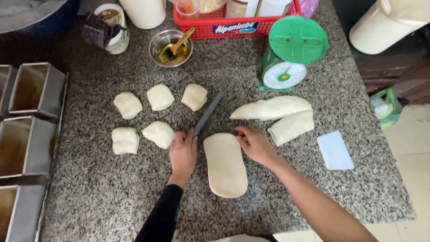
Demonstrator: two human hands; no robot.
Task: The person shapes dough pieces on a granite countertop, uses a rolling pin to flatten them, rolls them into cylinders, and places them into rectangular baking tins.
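Granite tabletop [313, 179]: we are gripping the rolling pin [208, 114] with the left hand [182, 154]; the right hand [253, 143], fingers curled, is pressing the flattened dough [225, 166].

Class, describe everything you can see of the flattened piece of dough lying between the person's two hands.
The flattened dough is a pale cream, smooth, long oval slab, lying flat on the speckled granite counter, its long axis running toward the person. The right hand touches its upper right edge; the left hand, holding a dark scraper, sits just left.
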